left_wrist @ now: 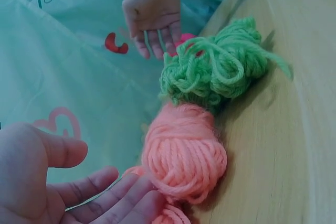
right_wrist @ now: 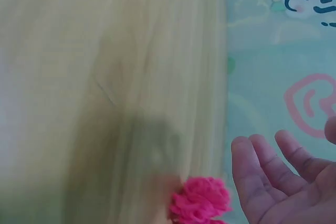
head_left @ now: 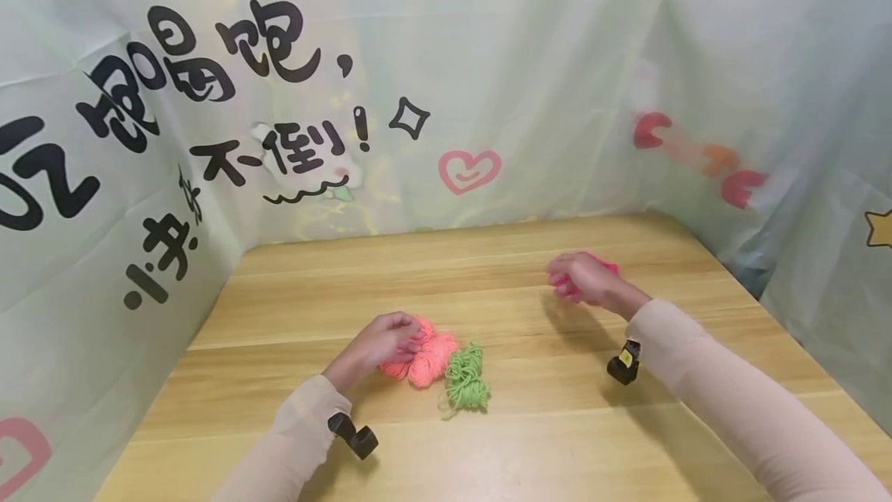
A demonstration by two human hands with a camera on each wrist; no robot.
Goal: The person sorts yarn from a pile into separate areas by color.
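My left hand (head_left: 379, 341) is beside the coral-pink yarn bundles (head_left: 433, 359) on the table, its fingers loosely bent. In the left wrist view the fingertips overlap the lower edge of the coral yarn (left_wrist: 184, 153); whether they touch it I cannot tell. A green yarn bundle (head_left: 467, 379) lies against the coral one, with a loose strand at one end. Farther back on the right, my right hand (head_left: 584, 277) hovers by a hot-pink yarn bundle (right_wrist: 202, 200), partly hiding it in the head view. Its fingers look relaxed and apart from the yarn in the right wrist view.
The light wood table (head_left: 543, 448) extends around the yarn. A printed fabric curtain (head_left: 543, 84) with black characters and a pink heart (head_left: 470, 171) stands along its back and sides. Each sleeve carries a small black wrist device (head_left: 623, 364).
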